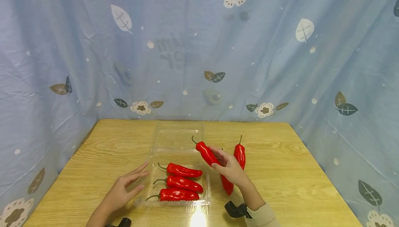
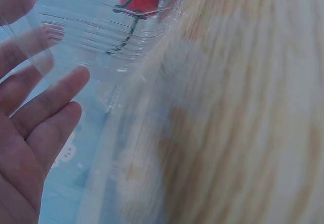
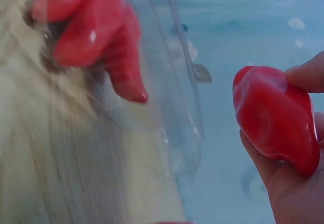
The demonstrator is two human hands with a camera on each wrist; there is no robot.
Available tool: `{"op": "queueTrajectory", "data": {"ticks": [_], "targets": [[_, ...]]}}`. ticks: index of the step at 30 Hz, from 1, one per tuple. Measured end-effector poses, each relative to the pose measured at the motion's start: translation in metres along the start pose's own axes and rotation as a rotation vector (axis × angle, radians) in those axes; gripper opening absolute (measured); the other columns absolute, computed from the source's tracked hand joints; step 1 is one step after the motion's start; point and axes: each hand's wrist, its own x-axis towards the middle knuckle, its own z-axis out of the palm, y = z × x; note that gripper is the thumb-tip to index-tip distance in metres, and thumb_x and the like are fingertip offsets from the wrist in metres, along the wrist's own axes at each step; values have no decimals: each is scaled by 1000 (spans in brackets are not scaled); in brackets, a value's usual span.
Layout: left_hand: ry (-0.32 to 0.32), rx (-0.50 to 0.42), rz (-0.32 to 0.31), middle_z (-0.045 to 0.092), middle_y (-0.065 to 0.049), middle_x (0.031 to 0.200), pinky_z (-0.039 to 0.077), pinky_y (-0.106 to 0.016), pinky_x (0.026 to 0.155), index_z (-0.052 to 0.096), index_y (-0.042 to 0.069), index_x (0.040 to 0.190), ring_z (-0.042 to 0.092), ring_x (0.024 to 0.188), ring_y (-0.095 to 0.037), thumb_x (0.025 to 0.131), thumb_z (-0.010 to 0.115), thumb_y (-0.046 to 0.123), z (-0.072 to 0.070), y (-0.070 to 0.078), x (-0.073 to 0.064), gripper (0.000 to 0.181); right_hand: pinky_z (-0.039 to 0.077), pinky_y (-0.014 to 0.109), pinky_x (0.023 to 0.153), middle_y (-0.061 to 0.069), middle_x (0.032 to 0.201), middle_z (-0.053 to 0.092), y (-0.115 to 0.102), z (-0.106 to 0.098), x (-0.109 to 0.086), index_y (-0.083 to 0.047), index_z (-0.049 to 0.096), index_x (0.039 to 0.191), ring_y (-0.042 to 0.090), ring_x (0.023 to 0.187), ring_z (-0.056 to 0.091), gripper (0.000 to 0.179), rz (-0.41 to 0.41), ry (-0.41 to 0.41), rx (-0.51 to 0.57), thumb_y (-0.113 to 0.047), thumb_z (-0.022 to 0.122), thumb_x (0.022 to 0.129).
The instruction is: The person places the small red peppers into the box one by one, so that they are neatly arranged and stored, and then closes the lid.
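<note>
Possibly slippery: one red pepper [image 1: 207, 153] sits in the right hand's [image 1: 230, 169] grip beside a clear box [image 1: 204, 202].
Head view: the right hand pinches that pepper above the counter [image 1: 280, 178], near the box's right edge; three peppers [image 1: 184, 183] lie side by side inside, two others [image 1: 239, 156] partly behind the hand. Held away from its stem, the glossy pepper could swing or slide if the thumb eases. Left wrist view: the left hand [image 2: 23, 138] is released, fingers spread by the box's wall, contact unclear; a bump might shift so light a box. Right wrist view: thumb and fingers grasp the pepper; squeezing unevenly could pop it loose.
</note>
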Motion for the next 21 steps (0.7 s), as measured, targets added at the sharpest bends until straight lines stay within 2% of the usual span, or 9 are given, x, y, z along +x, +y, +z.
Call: {"op": "queueTrajectory", "data": {"ticks": [4,9,12,17,21], "targets": [[-12,-10,-16,40,-30,143,35,-10,101,58,-6,124,38,134,-5,86,61,-9,0,2,1,38,48,22,95,20,139,49,-2,10,-1,-2,42,141,36,123,52,54,-15,-59,31,-2,59,90],[19,-23,46,40,-23,145,34,-8,100,58,-7,123,37,134,-5,83,61,-13,2,0,1,41,49,20,92,20,139,49,-7,25,0,-1,42,141,30,119,56,54,-46,-157,77,-2,59,90],[25,-26,54,40,-22,145,34,-8,100,58,-6,124,38,134,-5,82,61,-13,2,-1,0,42,50,21,90,20,137,51,-9,33,-1,-2,43,141,24,116,58,53,-54,-215,100,-3,59,90],[20,-30,46,40,-21,147,35,-8,100,57,-6,124,39,134,-6,83,61,-12,1,-1,0,41,50,21,91,15,136,53,-11,42,-2,-8,45,141,16,115,57,52,-36,-269,72,-7,59,90],[18,-19,48,40,-21,146,34,-8,100,58,-6,124,38,134,-5,83,62,-12,2,-1,1,41,49,21,92,16,136,52,-11,47,-3,-8,45,141,16,114,56,52,-41,-305,75,-7,59,91]]}}
